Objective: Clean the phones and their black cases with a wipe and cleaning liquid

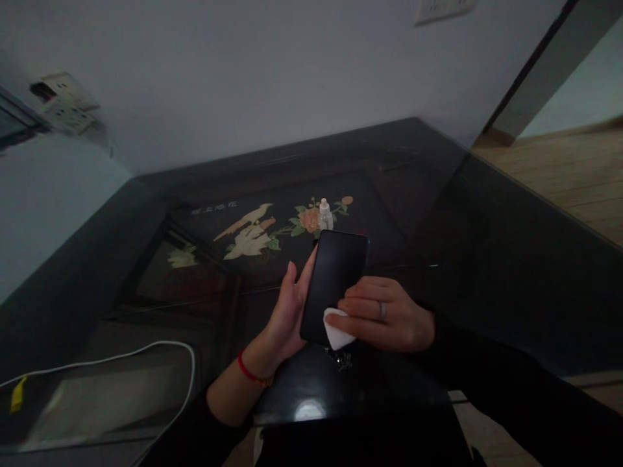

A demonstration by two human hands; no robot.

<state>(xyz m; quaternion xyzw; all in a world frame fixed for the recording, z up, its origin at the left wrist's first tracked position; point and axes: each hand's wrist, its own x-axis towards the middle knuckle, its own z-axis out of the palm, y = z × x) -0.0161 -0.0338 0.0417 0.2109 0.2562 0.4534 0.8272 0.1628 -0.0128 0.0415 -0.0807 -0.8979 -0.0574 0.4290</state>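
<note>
A black smartphone (335,266) lies tilted in my left hand (287,311), its dark screen facing up. The thumb of that hand runs along the phone's left edge, while the other fingers are hidden beneath it. My right hand (389,314), with a ring on one finger, pinches a white cotton pad (337,331) against the lower right part of the screen. Just beyond the phone's top edge a small clear bottle with a pale cap (326,215) stands upright on the table.
The glossy black table (438,214) bears a bird-and-flower picture. A white cable (141,349) with a yellow tag (17,394) curves across the left front. Wall sockets (68,104) sit at the back left, with another socket panel (444,9) on the wall above.
</note>
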